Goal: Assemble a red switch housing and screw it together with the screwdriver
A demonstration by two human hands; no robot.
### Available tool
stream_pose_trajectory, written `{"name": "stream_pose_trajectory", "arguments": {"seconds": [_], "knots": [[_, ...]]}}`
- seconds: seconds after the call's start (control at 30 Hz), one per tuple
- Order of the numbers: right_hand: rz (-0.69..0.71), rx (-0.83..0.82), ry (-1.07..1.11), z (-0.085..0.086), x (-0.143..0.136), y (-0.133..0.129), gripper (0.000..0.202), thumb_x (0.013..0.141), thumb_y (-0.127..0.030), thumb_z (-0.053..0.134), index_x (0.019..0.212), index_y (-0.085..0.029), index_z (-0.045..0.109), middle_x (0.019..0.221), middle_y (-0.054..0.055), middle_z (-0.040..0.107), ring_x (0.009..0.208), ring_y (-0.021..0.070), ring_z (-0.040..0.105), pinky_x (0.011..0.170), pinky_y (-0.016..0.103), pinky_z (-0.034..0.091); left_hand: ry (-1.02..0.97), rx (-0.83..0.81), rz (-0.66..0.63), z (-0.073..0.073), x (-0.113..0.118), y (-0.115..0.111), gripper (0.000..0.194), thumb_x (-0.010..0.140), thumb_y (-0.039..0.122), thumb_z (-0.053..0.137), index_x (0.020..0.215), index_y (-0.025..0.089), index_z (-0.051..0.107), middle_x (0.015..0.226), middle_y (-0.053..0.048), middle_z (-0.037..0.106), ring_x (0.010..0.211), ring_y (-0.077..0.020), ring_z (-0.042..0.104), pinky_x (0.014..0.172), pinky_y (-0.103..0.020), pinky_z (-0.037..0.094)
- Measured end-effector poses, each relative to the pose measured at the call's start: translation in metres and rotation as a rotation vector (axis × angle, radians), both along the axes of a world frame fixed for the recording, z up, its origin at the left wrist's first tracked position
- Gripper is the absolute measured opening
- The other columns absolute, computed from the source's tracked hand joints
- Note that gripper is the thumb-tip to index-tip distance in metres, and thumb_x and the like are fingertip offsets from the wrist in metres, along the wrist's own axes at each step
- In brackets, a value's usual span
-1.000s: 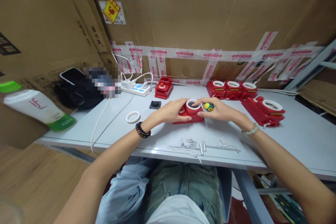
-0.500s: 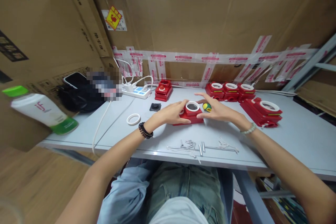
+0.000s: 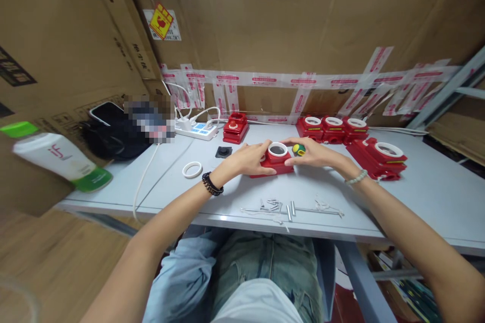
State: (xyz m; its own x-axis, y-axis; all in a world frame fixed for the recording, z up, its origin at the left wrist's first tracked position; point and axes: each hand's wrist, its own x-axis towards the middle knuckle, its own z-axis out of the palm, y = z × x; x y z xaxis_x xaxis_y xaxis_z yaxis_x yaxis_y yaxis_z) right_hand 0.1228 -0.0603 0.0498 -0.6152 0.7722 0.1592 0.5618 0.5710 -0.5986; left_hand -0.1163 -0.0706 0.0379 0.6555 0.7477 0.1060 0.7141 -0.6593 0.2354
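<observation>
In the middle of the table sits a red housing (image 3: 273,167) with a white ring (image 3: 278,149) around a dark round opening on top. My left hand (image 3: 253,157) grips its left side, thumb along the front and fingers behind. From the right, my right hand (image 3: 312,152) holds the other end, with the thumb at the front edge and the index finger reaching behind the ring. A yellow and green rounded handle (image 3: 298,150), like a screwdriver's, shows in the gap between my right thumb and fingers; its remainder is hidden.
Screws (image 3: 273,205) and thin metal rods lie near the front edge. A loose white ring (image 3: 192,169) and a black square part (image 3: 224,152) are left. Red housings (image 3: 333,130) stand back right, another (image 3: 235,127) near a power strip (image 3: 199,131). A bottle (image 3: 62,159) leans far left.
My right hand has closed in on the red housing, its raised index finger coming down behind the white ring. My left hand stays on the housing.
</observation>
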Motion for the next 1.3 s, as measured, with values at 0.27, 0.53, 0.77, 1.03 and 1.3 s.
{"name": "stream_pose_trajectory", "arguments": {"seconds": [0.27, 0.53, 0.77, 1.03, 1.3], "knots": [[-0.011, 0.010, -0.031, 0.005, -0.001, 0.003, 0.060, 0.067, -0.049, 0.079, 0.118, -0.019, 0.066, 0.123, 0.012, 0.067, 0.113, 0.0273, 0.063, 0.100, 0.044, 0.046, 0.003, 0.014, 0.038, 0.001, 0.011, 0.008, 0.066, 0.071, 0.069, 0.066, 0.108, 0.016, 0.049, 0.093, -0.015, 0.070, 0.083, -0.0340, 0.067, 0.069, -0.037, 0.046], [-0.093, 0.039, -0.032, 0.006, -0.022, -0.024, 0.058, 0.055, -0.056, 0.084, 0.097, -0.019, 0.068, 0.096, 0.006, 0.072, 0.084, 0.0225, 0.064, 0.074, 0.035, 0.050, 0.035, -0.119, -0.060, 0.010, -0.014, -0.005, 0.064, 0.068, 0.065, 0.071, 0.107, 0.020, 0.048, 0.091, -0.006, 0.067, 0.081, -0.0266, 0.064, 0.064, -0.029, 0.042], [-0.175, 0.154, 0.163, 0.018, -0.023, -0.034, 0.046, 0.069, -0.045, 0.079, 0.104, -0.017, 0.071, 0.098, 0.008, 0.075, 0.086, 0.0224, 0.067, 0.077, 0.035, 0.051, 0.108, -0.229, -0.052, 0.014, -0.020, -0.009, 0.071, 0.068, 0.066, 0.071, 0.114, 0.020, 0.043, 0.096, -0.007, 0.065, 0.086, -0.0257, 0.062, 0.066, -0.028, 0.041], [-0.491, 0.254, 0.965, 0.051, 0.000, -0.051, 0.016, 0.075, -0.028, 0.060, 0.064, -0.020, 0.067, 0.059, 0.005, 0.067, 0.046, 0.0157, 0.059, 0.044, 0.029, 0.047, 0.157, -0.251, -0.024, 0.020, -0.017, -0.009, 0.069, 0.067, 0.062, 0.075, 0.112, 0.021, 0.042, 0.092, -0.005, 0.063, 0.081, -0.0238, 0.060, 0.063, -0.027, 0.038], [-0.425, -0.176, 0.868, 0.025, -0.016, -0.050, 0.028, 0.066, -0.040, 0.059, 0.048, -0.018, 0.061, 0.041, 0.000, 0.050, 0.031, 0.0115, 0.046, 0.026, 0.024, 0.032, 0.164, -0.256, -0.019, 0.021, -0.016, -0.011, 0.071, 0.067, 0.058, 0.077, 0.116, 0.020, 0.042, 0.102, -0.008, 0.065, 0.088, -0.0246, 0.062, 0.067, -0.027, 0.040]]}}
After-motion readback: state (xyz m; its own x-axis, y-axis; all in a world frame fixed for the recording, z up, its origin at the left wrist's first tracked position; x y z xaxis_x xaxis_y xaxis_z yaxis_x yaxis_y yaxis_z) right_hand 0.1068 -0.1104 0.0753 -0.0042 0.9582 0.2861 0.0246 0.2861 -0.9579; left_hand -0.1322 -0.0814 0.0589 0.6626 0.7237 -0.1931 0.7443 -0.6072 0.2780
